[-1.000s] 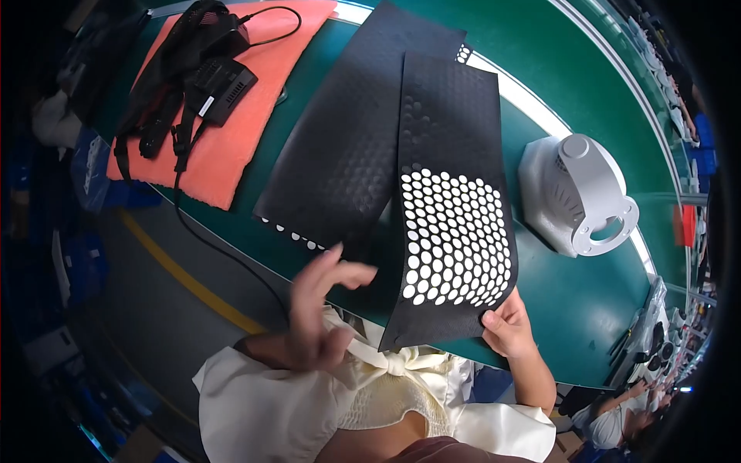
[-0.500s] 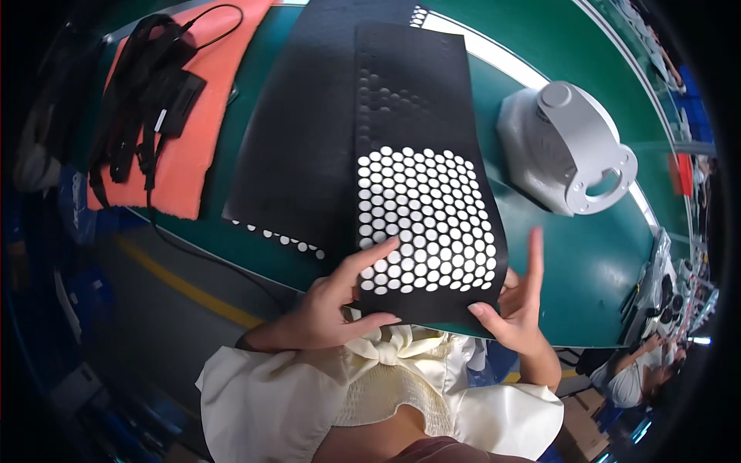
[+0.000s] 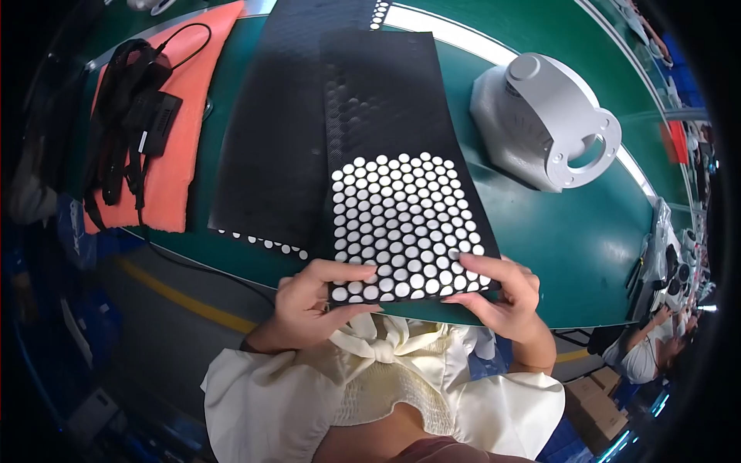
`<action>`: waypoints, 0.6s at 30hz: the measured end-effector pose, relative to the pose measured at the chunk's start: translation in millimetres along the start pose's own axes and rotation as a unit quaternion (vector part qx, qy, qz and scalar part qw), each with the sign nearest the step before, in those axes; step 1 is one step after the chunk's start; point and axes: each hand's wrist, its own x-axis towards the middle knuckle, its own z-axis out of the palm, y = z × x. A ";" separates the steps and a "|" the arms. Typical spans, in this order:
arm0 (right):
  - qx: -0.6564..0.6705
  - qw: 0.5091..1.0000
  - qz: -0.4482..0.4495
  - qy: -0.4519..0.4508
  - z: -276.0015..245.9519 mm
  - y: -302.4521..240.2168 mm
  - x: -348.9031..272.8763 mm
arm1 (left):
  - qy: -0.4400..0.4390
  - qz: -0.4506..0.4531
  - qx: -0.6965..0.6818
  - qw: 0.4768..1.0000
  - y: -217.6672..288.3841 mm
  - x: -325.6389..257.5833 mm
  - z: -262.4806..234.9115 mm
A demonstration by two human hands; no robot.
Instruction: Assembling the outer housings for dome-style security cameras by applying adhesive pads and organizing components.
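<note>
A black sheet [image 3: 397, 100] with rows of white round pads on its near half lies in front of me, its near edge at the table's front edge. My left hand [image 3: 309, 297] pinches that near edge at the left, forefinger on top of the pads and thumb along the underside. At the right corner, my right hand [image 3: 509, 297] holds the same edge, fingertip on the pads and thumb below. Faint round bumps mark the sheet's bare far half. Partly under it, to the left, lies a wider black sheet [image 3: 266, 147] with white pads showing along its near and far edges.
A grey-white plastic housing [image 3: 556, 123] with a ring-shaped handle stands on the green table [image 3: 563, 262] to the right. On the left, an orange cloth [image 3: 174, 204] bears black cables and a black power adapter [image 3: 164, 123]. A plastic bag [image 3: 656, 239] lies at the right edge.
My right hand has closed onto the sheet's near edge, its forefinger no longer raised. The near strip that was plain black now shows pads up to the held edge. The whole view has shifted slightly.
</note>
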 end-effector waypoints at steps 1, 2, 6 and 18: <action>-0.059 0.998 -0.035 -0.011 -4.4 2.2 0.3 | 0.011 0.018 0.031 0.999 -0.9 0.2 -1.2; -0.118 0.990 -0.069 -0.022 -7.9 3.9 -0.3 | 0.022 0.037 0.063 0.997 -2.0 0.3 -3.0; -0.280 0.956 -0.064 0.054 -8.8 -7.1 -1.9 | 0.059 0.055 0.122 0.989 -1.0 4.3 -0.2; 0.100 0.994 -0.019 0.035 -10.7 13.1 -3.5 | 0.006 -0.059 -0.184 0.981 -16.2 12.0 10.1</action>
